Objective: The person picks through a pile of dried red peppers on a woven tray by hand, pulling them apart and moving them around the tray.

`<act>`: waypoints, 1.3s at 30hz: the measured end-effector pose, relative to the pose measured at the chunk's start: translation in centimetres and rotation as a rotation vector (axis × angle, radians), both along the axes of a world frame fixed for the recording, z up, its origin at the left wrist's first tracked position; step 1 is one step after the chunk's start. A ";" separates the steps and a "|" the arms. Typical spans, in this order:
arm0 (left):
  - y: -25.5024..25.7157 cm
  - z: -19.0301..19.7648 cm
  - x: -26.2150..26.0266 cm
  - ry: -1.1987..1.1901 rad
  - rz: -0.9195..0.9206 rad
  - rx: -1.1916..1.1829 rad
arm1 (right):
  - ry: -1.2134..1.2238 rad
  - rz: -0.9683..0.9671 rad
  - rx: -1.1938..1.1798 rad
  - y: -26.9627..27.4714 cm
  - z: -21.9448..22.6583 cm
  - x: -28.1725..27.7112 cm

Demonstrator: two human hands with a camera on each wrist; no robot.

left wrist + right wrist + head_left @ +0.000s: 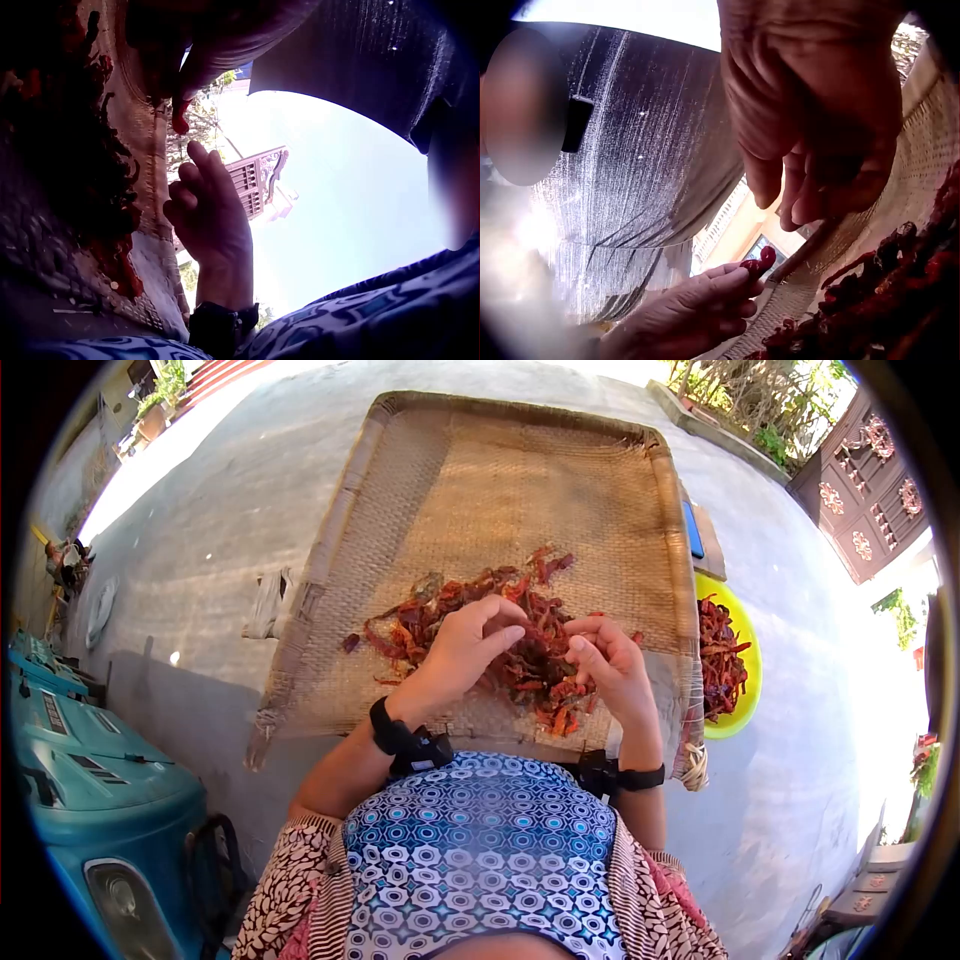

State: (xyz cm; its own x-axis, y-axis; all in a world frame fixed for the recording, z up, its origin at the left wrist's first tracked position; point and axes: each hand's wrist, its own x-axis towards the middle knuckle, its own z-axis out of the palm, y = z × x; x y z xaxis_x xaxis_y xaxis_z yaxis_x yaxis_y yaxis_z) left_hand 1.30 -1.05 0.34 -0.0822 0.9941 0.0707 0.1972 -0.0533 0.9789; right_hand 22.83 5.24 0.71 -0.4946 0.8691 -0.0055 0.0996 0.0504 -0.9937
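My left hand [462, 645] pinches a dried red chili [760, 262] between thumb and fingertips, over a heap of dried chilies [535, 660]. In the left wrist view that chili's red end points down from the dark fingers at the top. My right hand [612, 660] hovers just to the right, its fingers loosely bent. A gap shows between its thumb and fingers in the right wrist view, with nothing visible there. Beneath both hands, the heap lies on a large woven tray [540, 480] with a raised, bound rim.
A yellow-green basin [745, 705] full of dried chilies stands against the tray's right side. Behind it lie a blue flat object [692, 530] and a brown board [710, 545]. A teal vehicle [110, 800] stands at the left on the concrete ground [215, 560].
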 end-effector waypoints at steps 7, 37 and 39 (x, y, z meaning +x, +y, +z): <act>0.2 -1.2 -0.3 -0.134 -0.049 0.009 | -0.127 -0.003 0.178 -0.8 -0.5 -2.8; 3.1 -2.7 1.2 0.743 -0.063 0.350 | 0.141 -0.058 0.021 0.8 0.3 -0.6; 3.0 -3.0 1.2 0.622 0.026 0.357 | 0.137 0.001 0.062 0.0 1.6 -0.5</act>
